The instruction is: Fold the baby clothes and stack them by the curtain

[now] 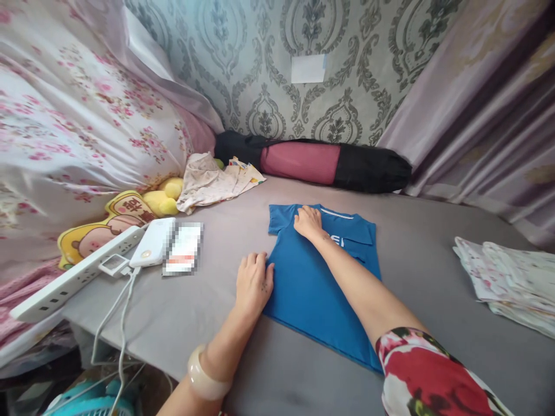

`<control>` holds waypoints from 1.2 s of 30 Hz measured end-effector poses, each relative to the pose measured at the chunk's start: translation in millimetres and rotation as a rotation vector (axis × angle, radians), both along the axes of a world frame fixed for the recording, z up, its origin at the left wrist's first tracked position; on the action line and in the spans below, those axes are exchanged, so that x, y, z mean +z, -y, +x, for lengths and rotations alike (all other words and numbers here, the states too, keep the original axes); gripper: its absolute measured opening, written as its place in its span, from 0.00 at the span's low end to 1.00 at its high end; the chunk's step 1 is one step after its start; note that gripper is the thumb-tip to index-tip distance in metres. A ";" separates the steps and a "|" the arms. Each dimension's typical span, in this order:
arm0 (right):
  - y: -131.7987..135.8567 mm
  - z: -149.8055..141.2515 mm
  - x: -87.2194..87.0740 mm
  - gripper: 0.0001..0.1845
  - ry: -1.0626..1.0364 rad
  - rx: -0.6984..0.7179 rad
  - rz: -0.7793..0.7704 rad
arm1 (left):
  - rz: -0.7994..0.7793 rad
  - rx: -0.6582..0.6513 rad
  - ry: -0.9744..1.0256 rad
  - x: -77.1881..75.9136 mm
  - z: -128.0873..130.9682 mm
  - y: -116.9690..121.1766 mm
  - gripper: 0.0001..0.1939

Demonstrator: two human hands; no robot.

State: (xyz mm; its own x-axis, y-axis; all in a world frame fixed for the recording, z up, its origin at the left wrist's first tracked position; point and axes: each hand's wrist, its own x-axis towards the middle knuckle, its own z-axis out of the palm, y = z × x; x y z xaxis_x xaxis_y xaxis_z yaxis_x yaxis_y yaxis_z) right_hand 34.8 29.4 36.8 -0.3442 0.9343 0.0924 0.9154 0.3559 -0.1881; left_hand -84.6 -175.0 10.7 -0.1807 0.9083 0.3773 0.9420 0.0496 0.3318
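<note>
A blue T-shirt lies spread out on the grey-covered surface, its collar toward the wall. White lettering on the chest is partly hidden by my right forearm. My right hand presses on the shirt near the shoulder and collar on the left side, fingers extended over the cloth. Beside the shirt's lower left edge rests my left hand, fingers laid on the surface and the thumb at the fabric's edge. Neither hand grips anything that I can see.
On the left are a power strip, a white power bank with cables, a blurred-out phone and a pig cushion. Crumpled cloth and a long black-and-pink bag lie at the back. Folded cloths sit right.
</note>
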 end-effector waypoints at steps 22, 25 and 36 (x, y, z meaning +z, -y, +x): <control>-0.3 -93.6 12.0 0.18 -0.274 -0.170 -0.283 | -0.313 0.109 0.160 20.9 -1.1 3.4 0.10; -3.3 -89.2 10.2 0.15 -0.442 -0.203 -0.330 | -0.323 0.102 0.178 23.6 -1.0 3.1 0.09; -19.3 -32.4 22.2 0.08 -1.046 -0.290 -0.591 | -0.387 0.022 0.561 32.2 -4.7 0.3 0.08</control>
